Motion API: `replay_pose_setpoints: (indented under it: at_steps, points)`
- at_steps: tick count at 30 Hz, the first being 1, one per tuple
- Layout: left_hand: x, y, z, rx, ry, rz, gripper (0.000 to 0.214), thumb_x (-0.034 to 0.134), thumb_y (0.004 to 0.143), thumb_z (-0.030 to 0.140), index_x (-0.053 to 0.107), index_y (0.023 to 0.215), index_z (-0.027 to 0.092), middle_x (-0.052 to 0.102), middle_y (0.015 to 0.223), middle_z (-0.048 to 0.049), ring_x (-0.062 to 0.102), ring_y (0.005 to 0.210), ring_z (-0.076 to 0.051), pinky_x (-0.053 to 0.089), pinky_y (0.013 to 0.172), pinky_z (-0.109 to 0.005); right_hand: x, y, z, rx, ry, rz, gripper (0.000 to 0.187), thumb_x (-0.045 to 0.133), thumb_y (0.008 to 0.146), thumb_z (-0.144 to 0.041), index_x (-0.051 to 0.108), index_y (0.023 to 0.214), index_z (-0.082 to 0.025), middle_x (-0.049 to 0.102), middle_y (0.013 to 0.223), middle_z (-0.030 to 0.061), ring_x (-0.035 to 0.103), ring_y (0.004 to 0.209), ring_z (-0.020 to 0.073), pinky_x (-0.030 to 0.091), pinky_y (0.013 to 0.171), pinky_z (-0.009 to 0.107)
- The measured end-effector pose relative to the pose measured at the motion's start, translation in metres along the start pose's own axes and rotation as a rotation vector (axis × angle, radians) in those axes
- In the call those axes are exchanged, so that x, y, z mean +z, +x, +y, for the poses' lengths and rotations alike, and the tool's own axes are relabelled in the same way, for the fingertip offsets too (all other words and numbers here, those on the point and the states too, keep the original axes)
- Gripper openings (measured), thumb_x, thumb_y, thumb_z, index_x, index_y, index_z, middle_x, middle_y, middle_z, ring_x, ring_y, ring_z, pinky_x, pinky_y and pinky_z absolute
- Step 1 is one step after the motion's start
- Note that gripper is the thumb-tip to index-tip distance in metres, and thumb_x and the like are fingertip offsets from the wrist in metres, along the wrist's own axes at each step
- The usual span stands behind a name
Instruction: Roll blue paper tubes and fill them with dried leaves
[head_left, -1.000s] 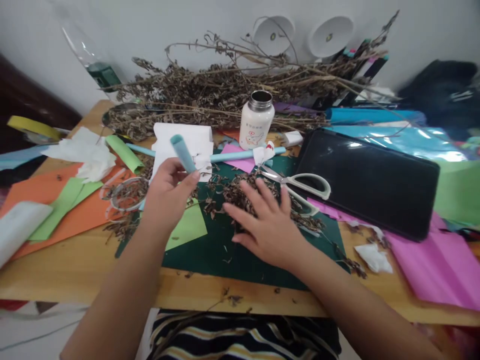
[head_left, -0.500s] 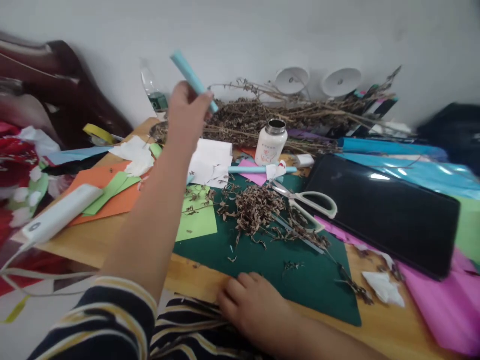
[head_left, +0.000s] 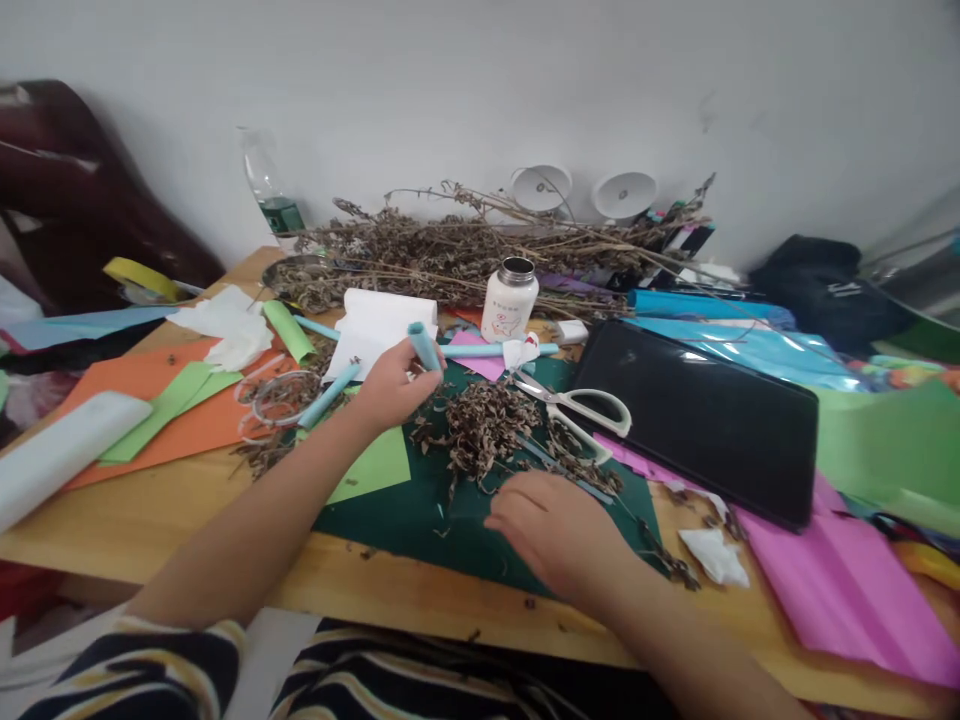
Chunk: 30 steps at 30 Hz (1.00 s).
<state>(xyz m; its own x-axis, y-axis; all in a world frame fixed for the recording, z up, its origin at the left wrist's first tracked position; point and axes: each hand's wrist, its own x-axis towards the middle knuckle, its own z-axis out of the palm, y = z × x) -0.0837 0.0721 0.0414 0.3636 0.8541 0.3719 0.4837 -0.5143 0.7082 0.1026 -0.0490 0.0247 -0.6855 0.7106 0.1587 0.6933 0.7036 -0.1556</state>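
Note:
My left hand (head_left: 394, 388) grips a light blue paper tube (head_left: 424, 346), its upper end pointing up above the fingers. My right hand (head_left: 551, 525) hovers over the near part of a green cutting mat (head_left: 420, 530); its fingers bend together, and their tips are partly hidden. A heap of dry brown leaves (head_left: 487, 425) lies on the mat between the hands. Scissors with cream handles (head_left: 592, 410) rest right of the heap. Behind the left hand is a sheet of white paper (head_left: 360, 325). More blue paper tubes (head_left: 330, 395) lie left of that hand and behind the heap.
A white open-topped bottle (head_left: 510, 300) stands behind the heap, with dried stalks (head_left: 420, 240) along the wall. A black tablet (head_left: 697, 420) and pink paper (head_left: 847, 580) lie at right. Orange paper (head_left: 165, 425) and a white glue-gun-like device (head_left: 75, 450) lie at left.
My left hand has come down and nearer with the blue paper tube, from high over the stalks to beside the heap. My right hand has lifted from the table edge and moved over the mat.

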Motion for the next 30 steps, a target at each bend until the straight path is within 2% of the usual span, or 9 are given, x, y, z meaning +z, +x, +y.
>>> replay_pose_setpoints:
  at_steps: [5, 8, 10, 13, 17, 19, 23, 26, 30]
  points:
    - [0.003, -0.018, -0.011, -0.010, -0.012, -0.083, 0.016, 0.037, 0.060, 0.006, 0.043, 0.067, 0.018, 0.047, 0.069, -0.0006, 0.046, 0.068, -0.015, 0.038, 0.064, -0.029, -0.015, 0.008, 0.028, -0.049, -0.063, 0.027, 0.014, 0.043, 0.082, -0.024, 0.056, 0.088, -0.023, 0.060, 0.097, 0.0021, 0.050, 0.084, 0.0169, 0.031, 0.068, 0.031]
    - [-0.002, -0.030, -0.004, 0.038, 0.064, -0.135, 0.015, 0.038, 0.058, 0.006, 0.040, 0.066, 0.019, 0.043, 0.065, -0.0002, 0.042, 0.063, -0.016, 0.036, 0.060, -0.029, -0.032, 0.011, 0.047, 0.194, -0.046, 0.159, 0.021, 0.041, 0.083, -0.032, 0.058, 0.086, -0.020, 0.062, 0.092, 0.0041, 0.051, 0.086, 0.0174, 0.033, 0.073, 0.031]
    - [-0.006, -0.035, 0.000, 0.096, 0.220, -0.194, 0.012, 0.042, 0.062, 0.010, 0.042, 0.070, 0.019, 0.045, 0.069, -0.0021, 0.043, 0.067, -0.018, 0.035, 0.062, -0.030, -0.037, 0.016, 0.054, 0.336, -0.084, 0.078, 0.023, 0.044, 0.080, -0.036, 0.059, 0.078, -0.019, 0.062, 0.083, 0.0043, 0.053, 0.081, 0.0187, 0.034, 0.070, 0.032]
    - [-0.009, -0.040, 0.006, 0.177, 0.513, -0.352, 0.011, 0.048, 0.067, 0.026, 0.048, 0.076, 0.019, 0.051, 0.073, -0.0046, 0.046, 0.072, -0.023, 0.032, 0.066, -0.035, -0.026, 0.025, 0.046, 0.346, -0.121, -0.161, 0.018, 0.050, 0.075, -0.036, 0.059, 0.076, -0.020, 0.060, 0.078, 0.0029, 0.053, 0.078, 0.0209, 0.034, 0.063, 0.032]
    - [-0.008, -0.043, 0.012, 0.267, 0.626, -0.516, 0.033, 0.054, 0.063, 0.053, 0.049, 0.063, 0.020, 0.051, 0.061, -0.0020, 0.046, 0.062, -0.021, 0.028, 0.063, -0.034, -0.004, 0.030, 0.028, 0.363, -0.153, -0.204, 0.015, 0.044, 0.078, -0.026, 0.058, 0.075, -0.019, 0.058, 0.078, 0.0048, 0.051, 0.078, 0.0203, 0.033, 0.063, 0.032]
    - [-0.007, -0.043, 0.012, 0.339, 0.593, -0.545, 0.038, 0.056, 0.060, 0.056, 0.046, 0.055, 0.019, 0.049, 0.054, -0.0008, 0.046, 0.057, -0.018, 0.027, 0.058, -0.031, -0.002, 0.029, 0.027, 0.370, -0.145, -0.205, 0.017, 0.042, 0.079, -0.023, 0.057, 0.074, -0.019, 0.057, 0.079, 0.0044, 0.050, 0.078, 0.0194, 0.032, 0.062, 0.031]
    - [-0.005, -0.043, 0.007, 0.422, 0.462, -0.421, 0.027, 0.054, 0.071, 0.038, 0.048, 0.055, 0.018, 0.049, 0.050, 0.0000, 0.046, 0.052, -0.015, 0.027, 0.053, -0.027, -0.019, 0.027, 0.037, 0.384, -0.058, -0.180, 0.015, 0.044, 0.079, -0.024, 0.057, 0.076, -0.019, 0.058, 0.079, 0.0025, 0.051, 0.076, 0.0172, 0.032, 0.063, 0.028]
    - [-0.003, -0.043, 0.001, 0.396, 0.299, -0.252, 0.008, 0.050, 0.077, 0.025, 0.055, 0.075, 0.018, 0.056, 0.061, -0.0012, 0.050, 0.058, -0.014, 0.033, 0.055, -0.026, -0.036, 0.025, 0.044, 0.359, -0.013, -0.132, 0.015, 0.043, 0.080, -0.023, 0.058, 0.076, -0.020, 0.060, 0.074, 0.0009, 0.053, 0.073, 0.0164, 0.033, 0.063, 0.028]
    - [-0.002, -0.045, 0.001, 0.361, 0.215, -0.096, 0.021, 0.049, 0.077, 0.017, 0.052, 0.099, 0.017, 0.055, 0.084, -0.0060, 0.052, 0.076, -0.015, 0.042, 0.063, -0.024, -0.051, 0.023, 0.049, 0.283, -0.008, 0.057, 0.016, 0.043, 0.081, -0.024, 0.058, 0.081, -0.022, 0.062, 0.075, 0.0005, 0.054, 0.072, 0.0172, 0.033, 0.066, 0.031]
